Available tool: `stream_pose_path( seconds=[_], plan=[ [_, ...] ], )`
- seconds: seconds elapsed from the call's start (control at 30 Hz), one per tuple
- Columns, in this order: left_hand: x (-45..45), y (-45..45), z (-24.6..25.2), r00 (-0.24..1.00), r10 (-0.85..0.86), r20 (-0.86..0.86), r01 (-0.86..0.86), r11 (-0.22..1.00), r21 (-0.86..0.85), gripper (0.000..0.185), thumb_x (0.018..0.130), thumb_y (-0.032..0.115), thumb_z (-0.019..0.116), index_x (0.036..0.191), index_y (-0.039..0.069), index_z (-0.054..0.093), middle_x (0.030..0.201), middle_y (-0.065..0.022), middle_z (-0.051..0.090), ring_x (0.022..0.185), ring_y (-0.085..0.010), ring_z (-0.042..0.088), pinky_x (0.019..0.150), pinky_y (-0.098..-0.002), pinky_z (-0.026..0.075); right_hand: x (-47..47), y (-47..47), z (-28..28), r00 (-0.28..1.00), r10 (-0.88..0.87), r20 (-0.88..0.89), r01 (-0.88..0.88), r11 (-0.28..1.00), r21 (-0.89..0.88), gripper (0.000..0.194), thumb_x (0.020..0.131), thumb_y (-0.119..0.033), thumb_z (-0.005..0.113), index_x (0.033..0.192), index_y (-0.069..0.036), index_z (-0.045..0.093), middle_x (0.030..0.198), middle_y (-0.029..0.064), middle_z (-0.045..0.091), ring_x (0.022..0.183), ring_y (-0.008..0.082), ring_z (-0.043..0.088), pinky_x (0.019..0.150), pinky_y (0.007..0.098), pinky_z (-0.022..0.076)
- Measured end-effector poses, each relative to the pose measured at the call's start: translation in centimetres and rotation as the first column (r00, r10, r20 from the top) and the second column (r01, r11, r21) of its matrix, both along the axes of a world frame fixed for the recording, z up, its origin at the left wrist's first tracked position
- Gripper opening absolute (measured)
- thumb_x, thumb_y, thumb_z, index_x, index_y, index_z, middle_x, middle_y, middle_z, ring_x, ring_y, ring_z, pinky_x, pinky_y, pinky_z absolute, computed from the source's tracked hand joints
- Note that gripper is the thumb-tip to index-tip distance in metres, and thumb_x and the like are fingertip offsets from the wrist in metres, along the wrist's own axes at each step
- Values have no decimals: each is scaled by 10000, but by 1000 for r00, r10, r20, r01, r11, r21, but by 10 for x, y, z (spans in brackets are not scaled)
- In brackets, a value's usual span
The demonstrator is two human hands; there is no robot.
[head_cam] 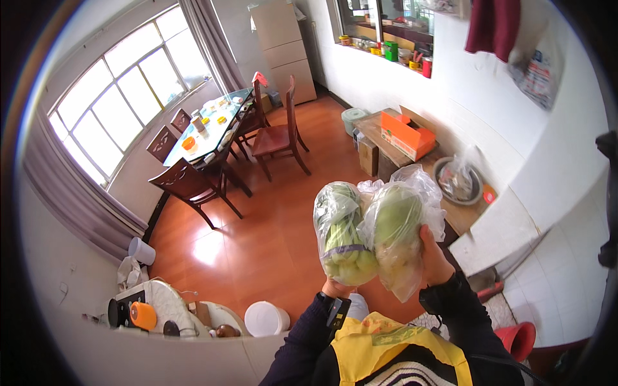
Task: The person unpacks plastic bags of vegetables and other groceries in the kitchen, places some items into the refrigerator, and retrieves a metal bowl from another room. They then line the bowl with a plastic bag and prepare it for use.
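Note:
Two clear plastic bags of vegetables are held up side by side before my chest. The left bag (339, 207) contains a bunch of leafy greens (345, 260) tied with a purple band, pale stalk ends down. My left hand (338, 288) supports it from below, the fingers mostly hidden behind. In the right bag (403, 280) are a large green vegetable (398, 219), perhaps a radish or gourd, and paler pieces below. My right hand (434, 260) grips that bag's right side, thumb in front. Loose plastic bunches up behind both bags.
Ahead right, a low wooden table (456, 222) bears an orange cardboard box (400, 140) and a grey basin (437, 173) with a bagged item. A glass-topped dining table (212, 132) with wooden chairs (275, 140) stands farther off. A white bucket (265, 318) is lower left; a red bucket (519, 340), lower right.

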State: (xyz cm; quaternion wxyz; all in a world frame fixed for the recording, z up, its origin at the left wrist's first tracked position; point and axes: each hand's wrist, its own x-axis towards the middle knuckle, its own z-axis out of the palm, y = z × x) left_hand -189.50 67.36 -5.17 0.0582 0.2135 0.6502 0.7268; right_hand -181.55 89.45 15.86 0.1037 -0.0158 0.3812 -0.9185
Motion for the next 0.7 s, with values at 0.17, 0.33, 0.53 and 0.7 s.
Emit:
stream_pose_path(
  seconds=[0.17, 0.33, 0.53, 0.7],
  plan=[
    [-185, 19, 52, 798, -575, 178, 195, 526, 828, 552, 1003, 357, 555, 1480, 105, 438, 1467, -87, 496, 1325, -248, 495, 1133, -453, 410, -183, 12, -1, 998, -56, 25, 56, 998, 9, 692, 1023, -523, 531, 1530, -80, 370, 1481, 102, 508, 1323, 257, 524, 1131, 432, 421],
    [-341, 60, 140, 795, -570, 208, 246, 616, 748, 821, 915, 713, 486, 1500, 138, 468, 1503, -125, 503, 1347, -331, 503, 1155, -555, 371, -341, 51, 15, 986, -132, -103, 138, 989, 50, 709, 1032, -586, 445, 1533, -90, 367, 1472, 101, 514, 1303, 270, 542, 1108, 456, 438],
    [-522, 134, 175, 548, -764, 340, 92, 460, 883, 896, 912, 776, 454, 1545, 146, 396, 1545, -133, 454, 1386, -325, 472, 1163, -553, 364, -508, 108, 16, 911, -409, -53, 411, 889, 202, 811, 1008, -702, 325, 1548, -98, 352, 1478, 93, 511, 1299, 276, 543, 1097, 433, 439],
    [-694, 173, 158, 325, -945, 36, 121, 79, 990, 905, 907, 794, 437, 1549, 157, 394, 1545, -133, 453, 1396, -329, 457, 1157, -563, 364, -676, 149, -8, 939, -338, -58, 338, 941, -1, 833, 997, -729, 308, 1547, -105, 361, 1481, 91, 509, 1303, 273, 536, 1097, 425, 438]
  ],
)
